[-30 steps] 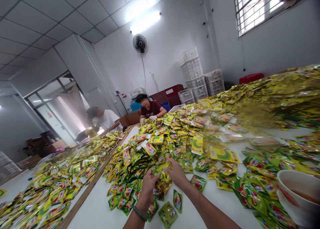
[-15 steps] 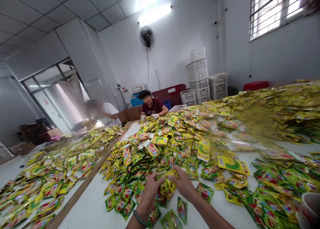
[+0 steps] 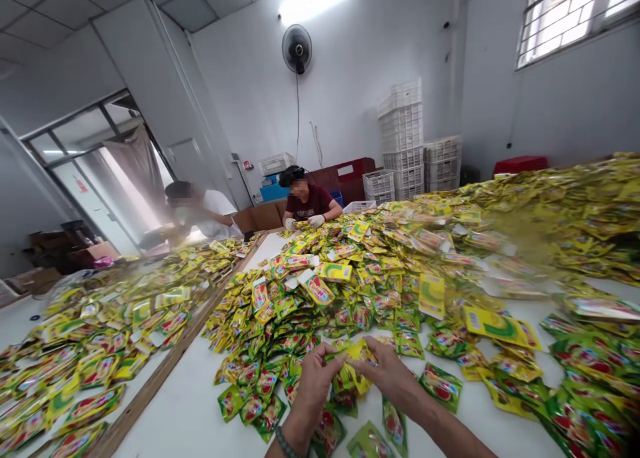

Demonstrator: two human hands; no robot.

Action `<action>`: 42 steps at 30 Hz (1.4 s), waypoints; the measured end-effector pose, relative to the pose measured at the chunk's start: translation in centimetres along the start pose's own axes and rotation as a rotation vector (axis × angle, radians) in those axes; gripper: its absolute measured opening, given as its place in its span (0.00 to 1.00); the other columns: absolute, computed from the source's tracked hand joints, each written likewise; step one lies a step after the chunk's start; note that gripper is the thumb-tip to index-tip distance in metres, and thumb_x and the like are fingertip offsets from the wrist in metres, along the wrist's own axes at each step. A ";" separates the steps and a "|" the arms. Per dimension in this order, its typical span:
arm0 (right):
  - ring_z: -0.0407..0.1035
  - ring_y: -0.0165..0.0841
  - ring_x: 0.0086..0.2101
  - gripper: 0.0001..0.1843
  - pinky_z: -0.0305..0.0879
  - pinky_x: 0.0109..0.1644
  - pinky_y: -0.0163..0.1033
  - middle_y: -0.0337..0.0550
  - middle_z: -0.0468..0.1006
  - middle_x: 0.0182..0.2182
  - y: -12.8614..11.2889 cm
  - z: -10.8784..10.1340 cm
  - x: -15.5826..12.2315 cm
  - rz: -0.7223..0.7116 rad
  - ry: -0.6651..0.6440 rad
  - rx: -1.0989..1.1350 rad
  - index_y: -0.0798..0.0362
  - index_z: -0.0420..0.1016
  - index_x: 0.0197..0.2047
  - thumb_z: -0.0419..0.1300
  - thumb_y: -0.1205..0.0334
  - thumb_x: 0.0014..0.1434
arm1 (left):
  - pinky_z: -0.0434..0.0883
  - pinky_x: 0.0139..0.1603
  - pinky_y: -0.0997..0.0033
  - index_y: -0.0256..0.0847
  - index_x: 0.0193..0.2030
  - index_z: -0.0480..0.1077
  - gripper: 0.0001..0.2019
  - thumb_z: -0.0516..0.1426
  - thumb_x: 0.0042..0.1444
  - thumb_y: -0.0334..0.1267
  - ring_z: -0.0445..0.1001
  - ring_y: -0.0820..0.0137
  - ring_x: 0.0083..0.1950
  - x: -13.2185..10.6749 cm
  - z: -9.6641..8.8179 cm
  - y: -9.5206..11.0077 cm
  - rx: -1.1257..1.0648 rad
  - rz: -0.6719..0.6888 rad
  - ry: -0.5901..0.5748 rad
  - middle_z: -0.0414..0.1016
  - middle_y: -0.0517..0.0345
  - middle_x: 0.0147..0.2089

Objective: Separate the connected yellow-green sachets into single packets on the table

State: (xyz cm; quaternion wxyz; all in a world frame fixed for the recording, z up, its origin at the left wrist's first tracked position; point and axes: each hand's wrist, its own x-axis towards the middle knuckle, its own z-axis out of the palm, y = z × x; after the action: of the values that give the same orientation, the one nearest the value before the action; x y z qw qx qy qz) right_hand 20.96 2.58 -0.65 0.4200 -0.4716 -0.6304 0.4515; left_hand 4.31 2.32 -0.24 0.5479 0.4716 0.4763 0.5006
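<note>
My left hand [image 3: 314, 386] and my right hand [image 3: 389, 373] meet low in the middle of the view, both with fingers curled round a small bunch of yellow and green sachets [image 3: 354, 365] held between them just above the white table [image 3: 185, 411]. A bead bracelet [image 3: 285, 441] sits on my left wrist. Directly beyond my hands lies a wide heap of the same sachets [image 3: 350, 285]. A few loose green sachets [image 3: 393, 426] lie on the table under my forearms.
A far bigger mound of sachets [image 3: 565, 211] rises at right. A wooden strip [image 3: 165, 371] divides off a second sachet-covered table [image 3: 90, 338] at left. Two people [image 3: 307, 201] [image 3: 197, 211] work at the far end. White crates [image 3: 405, 138] stack against the back wall.
The camera has tilted and shifted, so the white bowl at lower right has left the view. My hands stay together on the sachet bunch, now slightly nearer and lower in view.
</note>
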 end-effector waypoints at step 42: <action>0.70 0.34 0.29 0.20 0.68 0.30 0.37 0.41 0.77 0.31 -2.3 -0.1 -0.6 0.236 -0.051 0.161 0.53 0.71 0.39 0.62 0.45 0.53 | 0.66 0.28 0.73 0.37 0.28 0.76 0.19 0.69 0.40 0.51 0.70 0.72 0.25 0.1 1.3 1.5 -0.003 -0.144 0.000 0.76 0.59 0.24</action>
State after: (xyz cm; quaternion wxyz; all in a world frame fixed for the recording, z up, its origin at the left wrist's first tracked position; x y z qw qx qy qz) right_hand 20.64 1.62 1.51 0.3841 -0.4958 -0.5428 0.5586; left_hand 5.44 2.42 1.37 0.5832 0.4354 0.5080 0.4607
